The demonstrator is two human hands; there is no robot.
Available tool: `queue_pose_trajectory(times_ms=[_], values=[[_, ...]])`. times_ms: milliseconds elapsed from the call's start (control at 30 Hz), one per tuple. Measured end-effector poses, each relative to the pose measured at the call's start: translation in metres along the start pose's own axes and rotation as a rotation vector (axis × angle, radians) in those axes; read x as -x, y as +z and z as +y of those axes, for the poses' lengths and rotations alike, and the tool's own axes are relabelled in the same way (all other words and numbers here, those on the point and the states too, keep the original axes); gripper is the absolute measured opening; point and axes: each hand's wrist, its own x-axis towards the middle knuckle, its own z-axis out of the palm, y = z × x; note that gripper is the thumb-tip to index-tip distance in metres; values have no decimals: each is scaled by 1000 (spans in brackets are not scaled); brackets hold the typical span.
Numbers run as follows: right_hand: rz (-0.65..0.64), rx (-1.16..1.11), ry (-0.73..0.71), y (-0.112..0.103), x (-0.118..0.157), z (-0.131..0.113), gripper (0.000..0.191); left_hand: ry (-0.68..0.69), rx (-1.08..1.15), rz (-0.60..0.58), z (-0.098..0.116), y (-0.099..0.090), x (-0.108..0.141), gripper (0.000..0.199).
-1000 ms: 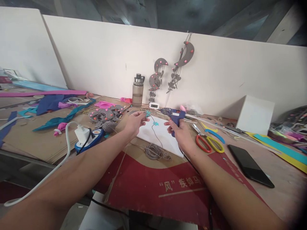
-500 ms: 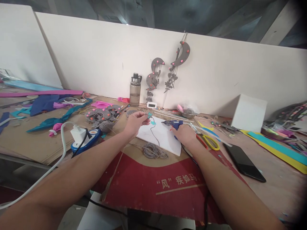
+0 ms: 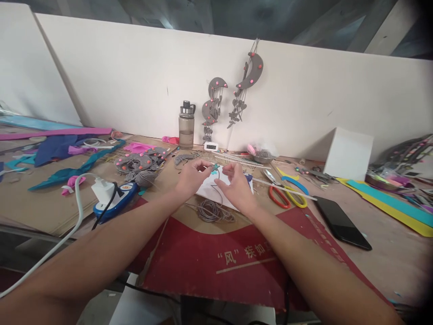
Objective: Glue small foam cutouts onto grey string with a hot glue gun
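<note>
Head view, landmark = white sheet (image 3: 207, 192). Left hand (image 3: 192, 179) over its left part, fingertips pinching teal star (image 3: 215, 167), which is above the sheet. Right hand (image 3: 237, 186) over its right part, thumb and fingers apart; can't tell if it touches the grey cord (image 3: 219, 187). Cord coil (image 3: 210, 211) at sheet's near edge. Blue glue gun (image 3: 250, 178) by its right edge, mostly hidden. Scissors (image 3: 279, 197) right of sheet.

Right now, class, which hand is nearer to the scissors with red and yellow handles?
Right: the right hand is left of the scissors, not touching them. The left hand is farther left, beyond the right hand, pinching a teal cutout.
</note>
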Motion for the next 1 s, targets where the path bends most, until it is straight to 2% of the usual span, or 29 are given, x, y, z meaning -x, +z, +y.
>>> queue_pose_trajectory(times_ms=[100, 200, 300, 400, 500, 733, 1000], values=[[-60, -268, 149, 9, 1, 1, 46, 148, -36, 10, 6, 2, 6, 3], [-72, -357, 209, 9, -1, 1, 47, 184, -25, 6, 9, 3, 9, 6], [-49, -253, 144, 6, -2, -1, 39, 97, -12, 0, 7, 4, 9, 3], [-1, -75, 3, 4, -1, -4, 22, -41, 37, -73, 5, 5, 7, 11], [41, 29, -63, 1, 0, -5, 8, -118, 150, -143, 4, 6, 6, 14], [84, 29, -63, -2, 0, -3, 13, -240, 410, -161, 5, 10, 7, 16], [111, 33, -46, -3, -1, -2, 18, -209, 443, -227, 3, 10, 7, 15]])
